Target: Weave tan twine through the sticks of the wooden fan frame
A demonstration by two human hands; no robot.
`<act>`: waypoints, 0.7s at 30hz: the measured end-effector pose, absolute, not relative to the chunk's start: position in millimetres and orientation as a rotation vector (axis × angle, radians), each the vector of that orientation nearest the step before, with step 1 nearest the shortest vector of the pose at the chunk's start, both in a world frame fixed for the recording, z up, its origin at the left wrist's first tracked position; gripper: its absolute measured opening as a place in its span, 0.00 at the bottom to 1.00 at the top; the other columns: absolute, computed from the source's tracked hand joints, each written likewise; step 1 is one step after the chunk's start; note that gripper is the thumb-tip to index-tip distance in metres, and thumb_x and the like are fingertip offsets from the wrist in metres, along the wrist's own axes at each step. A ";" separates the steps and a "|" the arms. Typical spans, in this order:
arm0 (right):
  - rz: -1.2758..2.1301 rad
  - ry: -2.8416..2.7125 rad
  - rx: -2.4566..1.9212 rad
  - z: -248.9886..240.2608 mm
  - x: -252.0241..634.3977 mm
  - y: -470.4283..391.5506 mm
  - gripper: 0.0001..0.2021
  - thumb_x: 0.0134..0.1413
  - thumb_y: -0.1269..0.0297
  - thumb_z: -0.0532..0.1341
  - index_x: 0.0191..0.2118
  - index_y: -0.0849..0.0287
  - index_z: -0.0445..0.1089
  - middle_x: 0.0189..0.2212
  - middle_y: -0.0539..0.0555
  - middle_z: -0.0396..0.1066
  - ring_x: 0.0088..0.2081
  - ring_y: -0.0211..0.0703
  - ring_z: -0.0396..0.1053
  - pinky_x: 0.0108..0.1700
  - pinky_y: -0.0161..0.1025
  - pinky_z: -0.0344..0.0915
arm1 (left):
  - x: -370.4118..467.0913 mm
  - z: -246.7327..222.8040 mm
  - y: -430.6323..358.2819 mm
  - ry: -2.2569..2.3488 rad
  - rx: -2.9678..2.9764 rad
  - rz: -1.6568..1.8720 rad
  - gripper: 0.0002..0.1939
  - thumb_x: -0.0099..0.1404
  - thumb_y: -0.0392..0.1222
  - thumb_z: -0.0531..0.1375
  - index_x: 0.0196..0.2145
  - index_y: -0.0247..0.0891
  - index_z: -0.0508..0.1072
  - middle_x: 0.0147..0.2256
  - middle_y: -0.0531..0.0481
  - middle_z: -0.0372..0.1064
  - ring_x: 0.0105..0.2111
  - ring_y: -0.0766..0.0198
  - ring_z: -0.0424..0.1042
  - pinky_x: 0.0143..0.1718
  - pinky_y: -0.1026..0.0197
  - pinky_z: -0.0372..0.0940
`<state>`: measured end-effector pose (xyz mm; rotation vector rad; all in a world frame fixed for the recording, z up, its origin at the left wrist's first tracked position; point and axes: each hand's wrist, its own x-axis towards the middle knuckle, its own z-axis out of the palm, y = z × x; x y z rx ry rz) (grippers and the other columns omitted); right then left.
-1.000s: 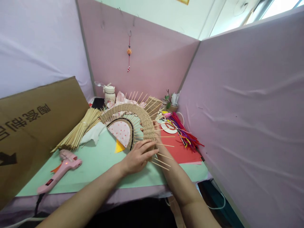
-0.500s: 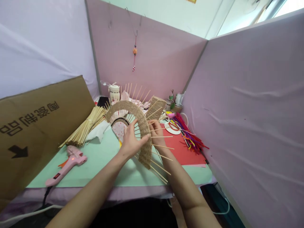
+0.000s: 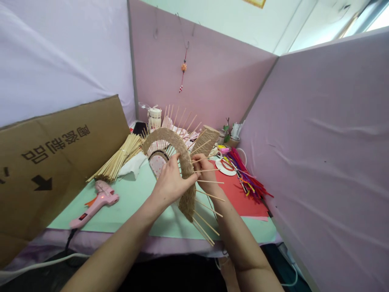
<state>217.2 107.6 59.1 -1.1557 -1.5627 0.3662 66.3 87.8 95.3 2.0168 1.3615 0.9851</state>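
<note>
A curved band of woven twine (image 3: 186, 198) stands tilted over the table, with thin bamboo sticks (image 3: 210, 182) fanning out from its outer edge. My left hand (image 3: 174, 178) grips the band from the inner side, thumb across its face and fingers partly hidden behind it. At the outer edge, my right hand (image 3: 204, 167) is closed among the sticks, its fingertips pinched close to the weave. A thin strand of twine hangs below it beside the forearm; the pinch itself is partly hidden. Behind the band's opening is a pink dotted rounded piece (image 3: 157, 163).
Left lie a pink glue gun (image 3: 94, 205) with its light on, a bundle of sticks (image 3: 120, 156) and a white tissue (image 3: 133, 165). A cardboard sheet (image 3: 69, 162) leans there. Right are red paper (image 3: 243, 202), scissors (image 3: 240, 174), coloured pipe cleaners (image 3: 255, 184) and a twine-wrapped piece (image 3: 206, 142).
The view has shifted, so the scene sits further right. My right hand stays at the outer edge, its fingers slightly more curled, and my left hand keeps its grip on the band.
</note>
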 end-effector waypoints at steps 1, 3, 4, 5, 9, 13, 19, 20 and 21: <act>0.360 -1.574 -1.173 60.6 218.2 106.1 0.06 0.59 0.61 0.55 0.34 0.55 0.65 0.26 0.47 0.67 0.27 0.37 0.64 0.31 0.34 0.59 | 66.6 97.1 87.1 1.380 2.023 0.972 0.42 0.56 0.53 0.62 0.62 0.32 0.54 0.59 0.31 0.60 0.60 0.42 0.61 0.58 0.42 0.59; 0.340 -1.597 -1.209 65.3 221.5 102.6 0.07 0.59 0.60 0.55 0.34 0.55 0.66 0.25 0.47 0.67 0.26 0.37 0.64 0.30 0.34 0.59 | 66.9 100.5 85.5 1.415 2.037 0.951 0.40 0.56 0.50 0.62 0.62 0.31 0.54 0.58 0.31 0.61 0.60 0.41 0.62 0.58 0.42 0.60; 0.328 -1.603 -1.217 68.3 223.8 100.5 0.07 0.59 0.59 0.56 0.34 0.55 0.66 0.25 0.47 0.67 0.25 0.37 0.64 0.30 0.34 0.60 | 66.9 102.0 84.8 1.428 2.040 0.943 0.40 0.56 0.49 0.61 0.61 0.30 0.54 0.58 0.30 0.61 0.59 0.41 0.62 0.57 0.42 0.60; 0.319 -1.610 -1.216 71.7 226.4 98.1 0.07 0.60 0.59 0.56 0.35 0.55 0.67 0.26 0.48 0.68 0.25 0.37 0.64 0.30 0.34 0.60 | 66.9 103.1 84.2 1.437 2.040 0.938 0.40 0.56 0.49 0.61 0.61 0.30 0.55 0.58 0.30 0.61 0.59 0.41 0.62 0.57 0.42 0.60; 0.292 -1.662 -1.196 89.0 240.5 84.0 0.08 0.59 0.58 0.58 0.35 0.57 0.69 0.26 0.49 0.70 0.25 0.37 0.65 0.29 0.34 0.61 | 67.1 104.9 83.0 1.446 2.034 0.939 0.39 0.56 0.49 0.60 0.61 0.29 0.55 0.58 0.30 0.62 0.59 0.41 0.63 0.57 0.43 0.60; 0.205 -1.826 -1.279 111.9 258.2 62.0 0.08 0.59 0.59 0.61 0.33 0.58 0.71 0.25 0.49 0.71 0.25 0.36 0.64 0.29 0.34 0.59 | 67.4 103.7 82.8 1.449 2.039 0.943 0.39 0.56 0.49 0.60 0.61 0.28 0.56 0.58 0.31 0.62 0.59 0.43 0.62 0.59 0.45 0.59; -0.316 -2.128 -1.482 140.7 282.2 31.0 0.07 0.63 0.64 0.57 0.35 0.57 0.70 0.31 0.52 0.75 0.31 0.40 0.69 0.32 0.35 0.58 | 65.9 101.5 82.4 1.438 2.044 0.965 0.38 0.56 0.49 0.60 0.61 0.30 0.56 0.57 0.30 0.63 0.59 0.41 0.63 0.58 0.44 0.59; -0.424 -2.129 -1.488 144.9 284.5 26.8 0.08 0.64 0.63 0.57 0.35 0.57 0.70 0.32 0.53 0.75 0.31 0.41 0.70 0.32 0.36 0.58 | 65.6 101.2 82.4 1.434 2.043 0.966 0.38 0.56 0.49 0.60 0.61 0.30 0.55 0.57 0.30 0.63 0.58 0.41 0.63 0.58 0.43 0.59; -0.526 -2.126 -1.476 149.4 285.9 22.8 0.08 0.64 0.63 0.56 0.35 0.57 0.70 0.31 0.53 0.74 0.32 0.41 0.69 0.32 0.36 0.58 | 65.4 100.9 82.4 1.428 2.043 0.966 0.38 0.57 0.49 0.60 0.61 0.30 0.55 0.57 0.30 0.63 0.58 0.41 0.63 0.57 0.43 0.59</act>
